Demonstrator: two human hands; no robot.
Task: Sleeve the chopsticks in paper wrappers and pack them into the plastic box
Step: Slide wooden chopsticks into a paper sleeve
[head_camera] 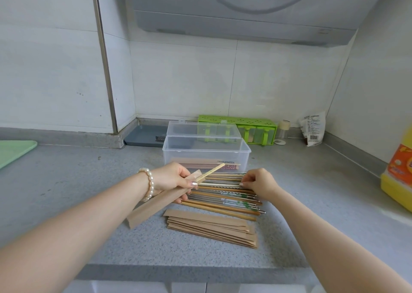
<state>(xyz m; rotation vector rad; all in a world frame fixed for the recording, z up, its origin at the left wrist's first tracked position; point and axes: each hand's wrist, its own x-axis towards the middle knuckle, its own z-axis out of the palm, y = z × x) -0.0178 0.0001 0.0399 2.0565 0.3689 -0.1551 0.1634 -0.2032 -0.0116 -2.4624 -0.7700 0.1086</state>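
Left hand (172, 176), wrist w/ pearl bracelet (148, 184), grips a brown paper wrapper (156, 203) w/ a pale wooden chopstick (211, 171) partly in it. Fingers curl round the wrapper's open end, thumb on top. Long axis runs diagonal: wrapper's closed end low-left toward the counter edge, chopstick tip sticks out up-right, over the box front.

Right hand (259, 182) reaches in from the right, knuckles up, fingertips pinching the end of one stick in the loose chopsticks (223, 198) row. Those lie flat on the counter, side by side, long axes roughly left-right; mix of bamboo, wood & shiny metal, some w/ green print.

Nearer the camera: stack of empty wrappers (211, 228), flat kraft paper, fanned a bit, same left-right lie.

Behind the row: clear plastic box (206, 153), rectangular, lid hinged open & upright; a few sleeved pairs lie inside along its front.

Grey speckled counter (89, 181). Green condiment rack (256, 129) at the wall, yellow bottle (398, 176) far right.
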